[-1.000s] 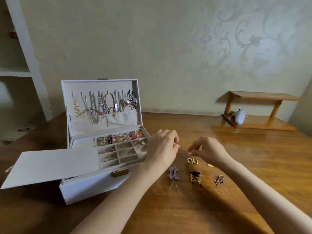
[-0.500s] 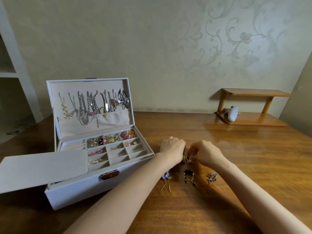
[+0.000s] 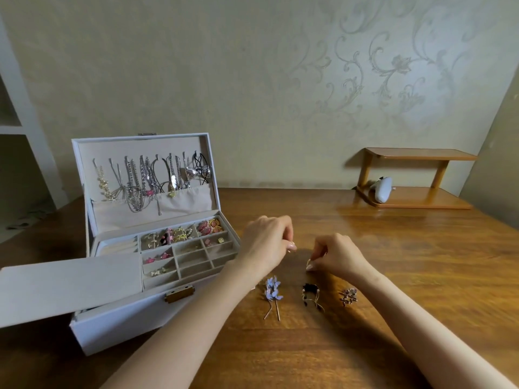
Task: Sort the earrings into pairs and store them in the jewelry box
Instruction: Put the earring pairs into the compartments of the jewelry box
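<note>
Step in hand: one pair is being lifted off the table for storing.

- Left hand is hovering just right of the jewelry box. Its fingers are curled, with thumb and forefinger pinching a gold earring. Only a glint is showing.
- Right hand is sitting near the left one, with a gap between them. Its fingertips are pinching a second gold earring low over the wood. Whether it is touching the wood, I cannot tell.
- Three groups are lying in a row nearer the person, each apart from the next: lilac flower pair, black-and-gold pair, rose cluster pair.
- The box lid is standing open with necklaces hanging inside. The rear tray cells are holding jewelry, and several middle and front cells are showing bare lining.

Judgement: sorting is looking finished and storing is only partly done, with three pairs waiting.

Next move, as I am reading it: both gold pieces go left over the box's near wall and into one bare cell together. The pieces are tiny, so the move is calling for a light pinch and a low release, or one may bounce into a neighbouring cell.
</note>
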